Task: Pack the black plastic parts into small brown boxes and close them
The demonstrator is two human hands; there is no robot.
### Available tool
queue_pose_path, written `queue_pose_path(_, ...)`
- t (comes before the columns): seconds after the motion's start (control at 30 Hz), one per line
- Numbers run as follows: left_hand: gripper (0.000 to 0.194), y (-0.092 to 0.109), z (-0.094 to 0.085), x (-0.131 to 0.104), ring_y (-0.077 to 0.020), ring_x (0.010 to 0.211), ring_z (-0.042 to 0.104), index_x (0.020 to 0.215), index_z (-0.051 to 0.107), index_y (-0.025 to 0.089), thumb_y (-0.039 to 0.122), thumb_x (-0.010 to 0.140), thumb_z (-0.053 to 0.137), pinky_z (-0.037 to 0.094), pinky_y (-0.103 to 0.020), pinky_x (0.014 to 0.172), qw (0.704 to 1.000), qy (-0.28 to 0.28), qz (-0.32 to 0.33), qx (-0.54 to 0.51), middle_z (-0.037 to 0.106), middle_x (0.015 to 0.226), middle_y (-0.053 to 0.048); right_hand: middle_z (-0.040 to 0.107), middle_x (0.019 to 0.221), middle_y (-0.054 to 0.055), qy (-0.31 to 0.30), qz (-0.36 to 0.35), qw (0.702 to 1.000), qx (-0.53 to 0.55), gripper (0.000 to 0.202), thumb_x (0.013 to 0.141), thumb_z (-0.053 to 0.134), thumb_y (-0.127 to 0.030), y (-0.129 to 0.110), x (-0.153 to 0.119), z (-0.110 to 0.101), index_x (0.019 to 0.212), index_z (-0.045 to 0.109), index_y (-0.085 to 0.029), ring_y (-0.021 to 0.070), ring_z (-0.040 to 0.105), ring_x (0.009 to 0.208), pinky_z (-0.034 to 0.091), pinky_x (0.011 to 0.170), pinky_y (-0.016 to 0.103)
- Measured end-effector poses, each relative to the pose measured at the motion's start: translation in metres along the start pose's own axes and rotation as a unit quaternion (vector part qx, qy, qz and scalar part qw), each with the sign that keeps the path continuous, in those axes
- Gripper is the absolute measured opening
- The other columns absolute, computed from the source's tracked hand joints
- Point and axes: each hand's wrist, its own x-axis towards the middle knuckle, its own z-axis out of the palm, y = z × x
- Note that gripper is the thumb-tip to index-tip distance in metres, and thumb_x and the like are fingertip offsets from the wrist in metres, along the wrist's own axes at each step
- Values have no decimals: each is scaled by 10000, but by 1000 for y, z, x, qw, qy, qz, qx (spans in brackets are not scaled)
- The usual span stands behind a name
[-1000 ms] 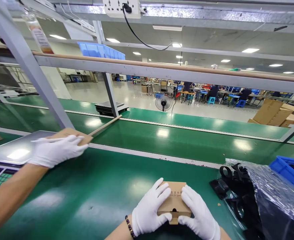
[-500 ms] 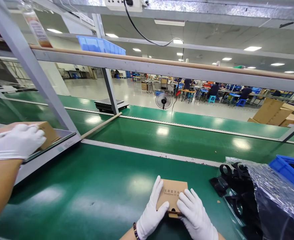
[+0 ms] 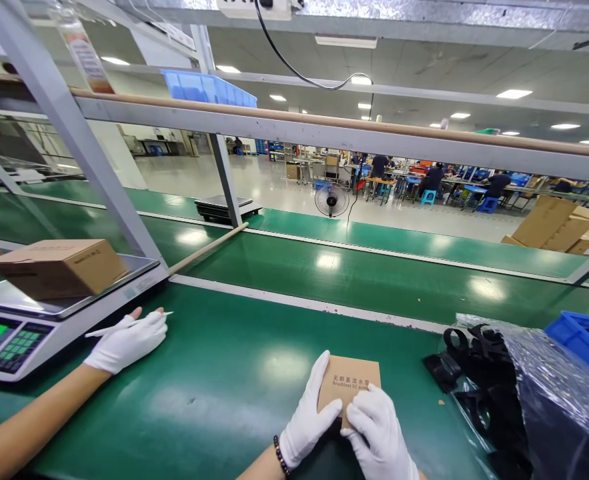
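Note:
A small brown cardboard box (image 3: 343, 400), printed "Brushless DC pump" on top, stands just above the green table surface or on it; I cannot tell which. My left hand (image 3: 310, 419), in a white glove with a beaded bracelet at the wrist, grips the box's left side, thumb at the front edge. Closed at the box's near right corner is my right hand (image 3: 378, 427), also gloved in white, its fingers pressed on the front edge. The front flap is mostly hidden behind these fingers.
A co-worker's gloved hand (image 3: 133, 339) with a white pen reaches in from the left. Beside it, a scale (image 3: 29, 353) carries a larger carton (image 3: 59, 267). At right lie a plastic bag of black parts (image 3: 539, 373) and a blue bin (image 3: 579, 337). A metal rail (image 3: 299, 308) crosses behind.
My right hand has shifted left and closed at the box's front edge, covering the flap. The co-worker's hand has left the carton and moved right, over the table.

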Motion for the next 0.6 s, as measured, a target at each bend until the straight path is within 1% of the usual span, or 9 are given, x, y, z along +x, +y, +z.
queue_pose_path(0.07,763,-4,1,-1,-325,1538,271,1608,156,310,326,948,540,340,-519,1244,999,2,-13,-45,241,1690,-97,682,877,42,-41,-15,998,33,51,973,575,-216,0,2,-3,984,623,-229,207,680,854,551,995,505)
queue_pose_path(0.13,742,-8,2,-1,-333,1544,249,1604,176,296,373,959,536,316,-541,1250,999,5,-13,-53,234,1691,-101,675,870,31,-36,-19,998,40,101,966,568,-169,-1,3,-3,960,637,-243,192,677,844,561,977,485)
queue_pose_path(0.2,754,-12,3,-2,-346,1547,235,1603,187,256,451,962,533,278,-564,1257,998,7,-16,-54,220,1690,-129,699,951,62,16,5,1000,19,171,969,559,-165,-2,1,1,1079,655,-256,214,691,908,604,906,447)
queue_pose_path(0.27,768,-16,1,-2,-353,1545,242,1603,185,232,497,966,523,277,-576,1253,999,6,-20,-42,212,1687,-152,710,1084,118,67,57,996,-10,302,986,559,-231,-3,-2,7,1283,610,-247,261,701,997,644,829,428)
queue_pose_path(0.37,751,-12,-6,-3,-352,1516,323,1609,133,270,442,985,515,372,-594,1207,1000,5,0,27,259,1667,-163,694,1225,140,84,131,988,-3,437,1002,560,-327,-4,-7,14,1431,526,-251,292,711,1062,667,831,441)
queue_pose_path(0.43,719,2,-11,-3,-358,1509,336,1610,112,313,322,999,492,424,-614,1171,990,35,43,126,245,1672,-155,673,1308,117,82,185,978,44,431,1025,522,-311,-5,-7,13,1454,510,-278,274,697,1145,658,893,419)
queue_pose_path(0.5,702,25,-13,-2,-372,1534,271,1598,172,361,172,983,453,402,-644,1175,960,76,123,240,199,1694,-108,614,1417,110,86,245,958,121,451,1056,451,-281,-8,-4,12,1507,448,-275,246,646,1252,626,969,384)
queue_pose_path(0.53,707,38,-12,-1,-368,1543,248,1585,222,376,116,964,438,376,-649,1190,939,81,176,284,210,1694,-76,580,1460,111,93,267,946,161,468,1066,418,-265,-11,-3,12,1534,406,-267,233,617,1291,611,995,366)
queue_pose_path(0.6,689,60,-6,4,-358,1521,297,1555,319,367,101,934,455,373,-623,1192,902,52,265,337,339,1648,-47,542,1499,114,109,288,927,214,484,1072,393,-243,-16,0,15,1555,369,-254,217,580,1329,589,1027,341)
